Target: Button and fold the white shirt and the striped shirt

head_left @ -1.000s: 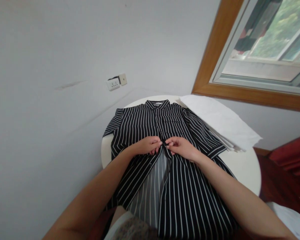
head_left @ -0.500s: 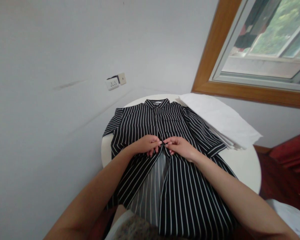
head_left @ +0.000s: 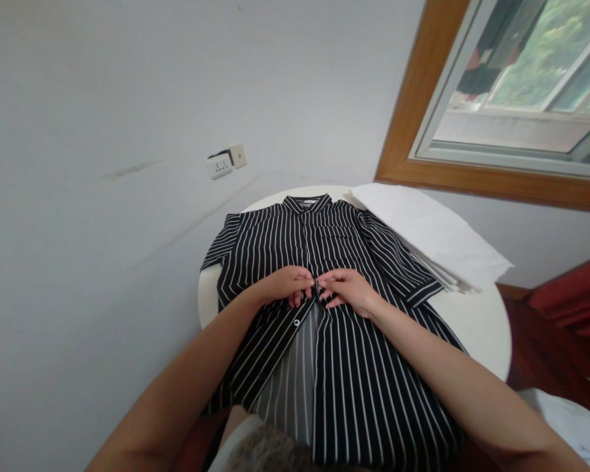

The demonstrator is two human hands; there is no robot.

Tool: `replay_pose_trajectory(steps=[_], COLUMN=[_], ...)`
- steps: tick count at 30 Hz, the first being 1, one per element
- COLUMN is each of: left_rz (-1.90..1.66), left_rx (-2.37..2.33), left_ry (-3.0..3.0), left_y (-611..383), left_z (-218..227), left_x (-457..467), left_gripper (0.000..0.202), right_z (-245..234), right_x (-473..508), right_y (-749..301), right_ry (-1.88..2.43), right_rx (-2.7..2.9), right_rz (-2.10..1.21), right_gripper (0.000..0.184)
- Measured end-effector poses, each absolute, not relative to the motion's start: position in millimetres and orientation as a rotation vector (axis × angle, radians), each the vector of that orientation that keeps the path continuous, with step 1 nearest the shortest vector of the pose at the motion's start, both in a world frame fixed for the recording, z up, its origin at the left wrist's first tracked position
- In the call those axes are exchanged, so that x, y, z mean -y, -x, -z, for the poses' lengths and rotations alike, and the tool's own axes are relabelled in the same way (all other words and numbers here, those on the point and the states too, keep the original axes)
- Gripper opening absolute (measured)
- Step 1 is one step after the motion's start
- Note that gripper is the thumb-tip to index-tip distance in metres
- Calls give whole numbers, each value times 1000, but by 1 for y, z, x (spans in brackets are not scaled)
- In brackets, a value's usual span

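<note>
A black shirt with white stripes (head_left: 368, 380) lies front up, its collar (head_left: 307, 203) toward the wall and its lower hem hanging over the near table edge. Its front is together above my hands and parted below them, showing the grey inside of the back. My left hand (head_left: 292, 286) pinches the left front edge at the middle of the shirt. Facing it, my right hand (head_left: 345, 290) pinches the other front edge, fingertips almost touching the left ones. Just below my left hand a white button (head_left: 296, 322) shows on the left edge. What sits between the fingertips is hidden.
The shirt rests on a round white table (head_left: 486, 334) against the wall. Folded white sheets (head_left: 432, 229) lie at the back right, touching the sleeve. A wall socket (head_left: 219, 165) is behind, and a wood-framed window (head_left: 491, 187) at the right.
Both hands stay at the same place on the shirt, with small finger shifts. The front edges have come closer together beneath the fingers, and the white button below is now visible.
</note>
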State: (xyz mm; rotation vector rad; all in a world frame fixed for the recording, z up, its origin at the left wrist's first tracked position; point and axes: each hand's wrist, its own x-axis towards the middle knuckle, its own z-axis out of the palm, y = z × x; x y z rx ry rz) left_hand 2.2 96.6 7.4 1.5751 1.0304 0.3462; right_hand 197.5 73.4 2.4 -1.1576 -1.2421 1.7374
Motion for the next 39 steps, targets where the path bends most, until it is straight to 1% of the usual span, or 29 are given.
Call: replay_pose_trajectory(steps=[9, 12, 18, 23, 28, 30, 33, 36, 39], left_rz=[-348, -355, -378, -397, -435, -453, -465, -455, -441], left_rx=[-1022, -1004, -1011, -1008, -1050, -1060, -1063, -1071, -1081], left_ry=[-1574, -1539, -1545, -1583, -1553, -1560, -1580, -1607, -1653], left_y=[-5, -5, -4, -2, -4, -4, -4, -3, -2], left_z=[-12, -11, -5, -2, -2, -1, 1, 5, 7], left_x=[-95, -95, -98, -99, -100, -101, -102, -104, -105], left_gripper=[16, 17, 31, 28, 20, 17, 18, 19, 22], right_z=[6, 8, 11, 15, 20, 20, 18, 14, 9], right_x=[-74, -74, -74, -73, -74, -74, -72, -70, -71], right_y=[-187, -186, -183, -182, -183, -183, -184, -185, -188], right_ry=[1191, 1209, 1195, 1182, 1143, 1160, 1193, 1196, 1158], right_rx=[1261, 1297, 1355, 1411, 1469, 1511, 1608, 1705, 1760], right_rz=[-1639, -1614, -1553, -1477, -1414, -1388, -1353, -1332, -1402], right_gripper=[10, 10, 13, 13, 18, 18, 14, 13, 14])
